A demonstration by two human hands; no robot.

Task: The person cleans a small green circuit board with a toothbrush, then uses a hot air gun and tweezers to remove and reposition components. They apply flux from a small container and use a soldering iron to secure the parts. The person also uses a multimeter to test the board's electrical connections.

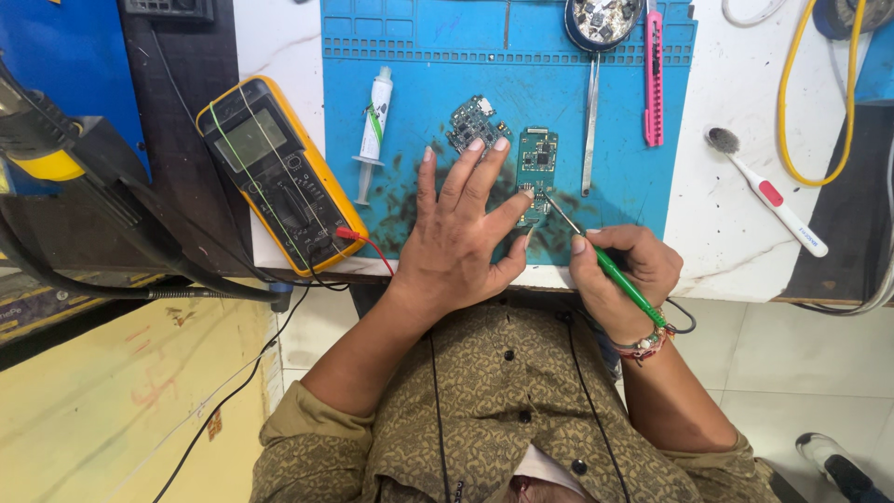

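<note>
Green board (pixel 536 163) pinned under open left hand (pixel 456 237) — right hand (pixel 619 275) grips green-handled tool (pixel 601 261), tip touching board.

electronics repair bench: blue work mat (pixel 410 84), multimeter (pixel 279 172), circuit boards (pixel 537 154)

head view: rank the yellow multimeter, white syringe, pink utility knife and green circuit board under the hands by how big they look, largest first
1. Yellow multimeter, clearly the largest.
2. Pink utility knife and white syringe: similar length, too close to rank; the knife's top is cut off by the frame edge.
3. Green circuit board, smallest, though its lower part is hidden by the left hand.
</note>
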